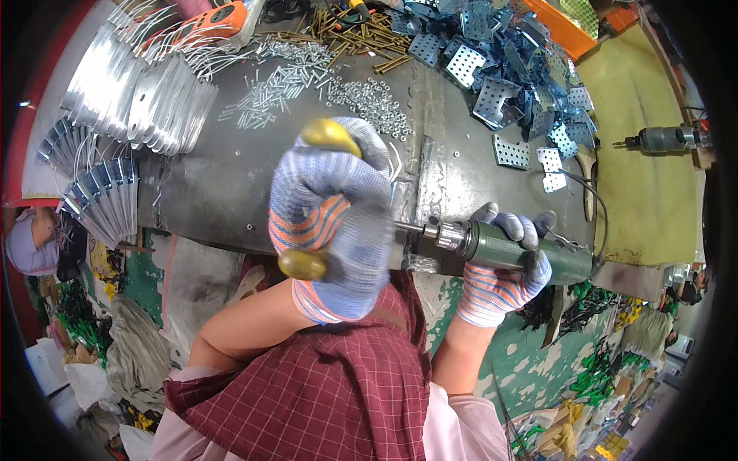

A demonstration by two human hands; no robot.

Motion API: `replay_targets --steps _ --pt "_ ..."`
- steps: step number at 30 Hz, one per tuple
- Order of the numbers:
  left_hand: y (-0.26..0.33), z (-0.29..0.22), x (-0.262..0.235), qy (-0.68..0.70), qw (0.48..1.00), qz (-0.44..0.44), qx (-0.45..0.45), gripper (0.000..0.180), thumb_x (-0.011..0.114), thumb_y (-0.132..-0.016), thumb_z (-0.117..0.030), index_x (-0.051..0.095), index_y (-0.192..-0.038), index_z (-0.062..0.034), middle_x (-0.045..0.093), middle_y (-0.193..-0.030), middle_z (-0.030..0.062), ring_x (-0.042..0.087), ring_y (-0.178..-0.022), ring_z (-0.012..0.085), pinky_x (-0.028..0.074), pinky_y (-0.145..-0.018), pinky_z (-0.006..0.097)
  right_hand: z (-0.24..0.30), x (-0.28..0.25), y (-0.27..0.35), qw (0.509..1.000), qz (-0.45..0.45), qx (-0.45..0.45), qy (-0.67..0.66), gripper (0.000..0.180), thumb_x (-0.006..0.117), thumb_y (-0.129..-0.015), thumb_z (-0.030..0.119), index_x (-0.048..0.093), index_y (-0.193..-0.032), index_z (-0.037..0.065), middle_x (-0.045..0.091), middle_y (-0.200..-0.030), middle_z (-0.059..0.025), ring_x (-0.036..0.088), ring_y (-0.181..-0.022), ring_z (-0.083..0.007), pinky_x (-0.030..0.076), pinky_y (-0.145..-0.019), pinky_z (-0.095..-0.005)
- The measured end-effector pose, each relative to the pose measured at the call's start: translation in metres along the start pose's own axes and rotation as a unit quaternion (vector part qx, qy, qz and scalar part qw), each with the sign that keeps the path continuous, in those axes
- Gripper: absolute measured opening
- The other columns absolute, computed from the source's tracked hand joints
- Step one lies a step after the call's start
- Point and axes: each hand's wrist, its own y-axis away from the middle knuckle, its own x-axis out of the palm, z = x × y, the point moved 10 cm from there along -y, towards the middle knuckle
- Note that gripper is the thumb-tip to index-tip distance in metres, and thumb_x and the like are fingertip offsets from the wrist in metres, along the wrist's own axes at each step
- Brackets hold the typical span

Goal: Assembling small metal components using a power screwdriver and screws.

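My left hand (334, 219), in a striped knit glove, is closed around a tool with yellow handle ends (329, 132) showing above and below the fist. My right hand (503, 269), gloved the same way, grips a green pneumatic screwdriver (492, 250) held level, its chuck pointing left toward my left hand. A small shiny metal piece (401, 201) sits between the two hands; what the left hand's tool clamps is hidden behind the glove.
The dark metal workbench (231, 184) carries stacked shiny metal strips (146, 96) at left, loose screws (277, 81) and nuts (369, 100) in the middle, perforated bluish brackets (507, 69) at right. A second power driver (665, 138) lies on a yellowish surface.
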Motion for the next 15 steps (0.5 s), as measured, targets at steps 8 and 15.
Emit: replay_targets --steps 8,15 --pt "0.006 -0.018 0.015 -0.039 0.995 0.034 0.088 0.037 0.069 -0.083 -0.035 0.056 -0.071 -0.0018 0.052 -0.098 0.016 0.057 -0.074 0.0199 0.048 -0.062 0.029 0.004 -0.011 0.0 0.999 -0.038 0.01 -0.01 0.055 0.07 -0.073 0.014 0.057 -0.127 0.016 0.055 -0.087 -0.0001 0.052 -0.091 -0.0193 0.023 -0.112 -0.0518" --pt "-0.029 -0.075 -0.041 -0.44 0.874 0.087 0.188 0.019 0.069 -0.074 -0.006 0.061 -0.09 -0.002 0.059 -0.109 0.0178 0.06 -0.093 0.0266 0.049 -0.081 0.034 0.008 -0.024 -0.004 0.998 -0.047 0.018 -0.039 0.053 0.073 -0.075 0.019 0.058 -0.125 0.016 0.059 -0.089 -0.0002 0.055 -0.094 -0.0198 0.025 -0.112 -0.0518"
